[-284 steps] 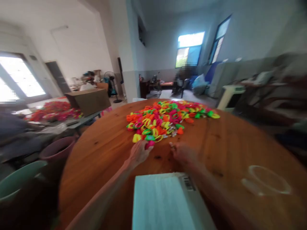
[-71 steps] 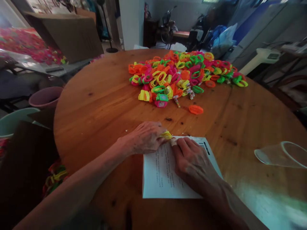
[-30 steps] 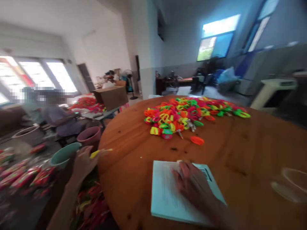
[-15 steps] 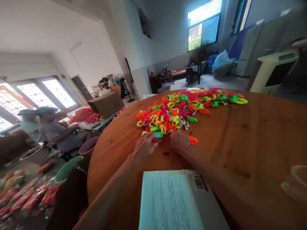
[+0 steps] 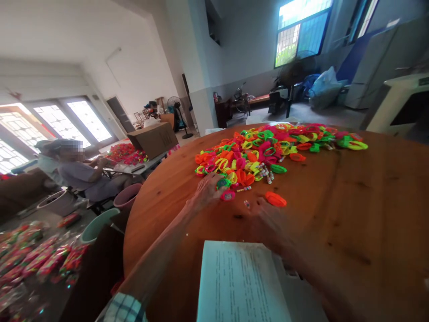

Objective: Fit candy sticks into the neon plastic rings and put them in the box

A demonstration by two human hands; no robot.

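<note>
A heap of neon toy watches [image 5: 248, 154] in pink, orange, green and yellow lies on the round wooden table [image 5: 335, 201]. At its near edge my left hand [image 5: 208, 190] has its fingers closed around a green toy watch [image 5: 222, 183]. Just below those fingers lies a pink toy watch [image 5: 228, 195]. My right hand [image 5: 270, 214] is low over the wood, blurred, its fingers beside a small wrapped candy roll [image 5: 247, 204]. Right by it lies an orange toy watch [image 5: 275, 199]. Another candy roll [image 5: 244, 189] lies between the hands and the heap.
A box with a printed paper top [image 5: 244, 281] stands close in front of me. At left, two people sit by another table with a pile of colourful pieces [image 5: 125, 154] and a cardboard box [image 5: 154, 138]. Filled plastic bags [image 5: 50, 259] and tubs [image 5: 98, 223] are on the floor.
My right hand has drawn back toward me and right, away from my left hand. A small candy roll now shows beside it. My left hand stays by the green watch; the view has shifted.
</note>
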